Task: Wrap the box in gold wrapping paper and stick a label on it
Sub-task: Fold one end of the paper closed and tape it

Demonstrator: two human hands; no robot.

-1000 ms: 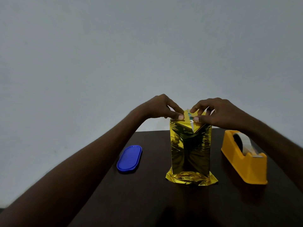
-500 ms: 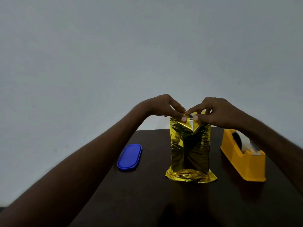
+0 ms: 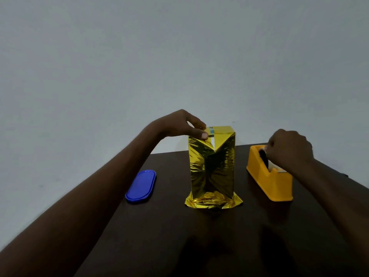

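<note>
Head view: left hand (image 3: pixel 180 124) pinches gold-wrapped box (image 3: pixel 212 168) top; right hand (image 3: pixel 289 150) hides tape dispenser (image 3: pixel 269 176) roll, grip unclear.

Dim, flat light, no clear source. Gold wrapping paper (image 3: pixel 212 168) threw patchy glare; dark table (image 3: pixel 199 236) near edge was almost black. Right hand (image 3: pixel 289 150) was motion-blurred. Wide-angle stretch bent the forearms at the frame edges.

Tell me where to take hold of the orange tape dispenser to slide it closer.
Probably grip the tape dispenser across its long flat side walls near the low front end, coming from above. The right hand covers the roll at the rear, and the front is clear.
</note>
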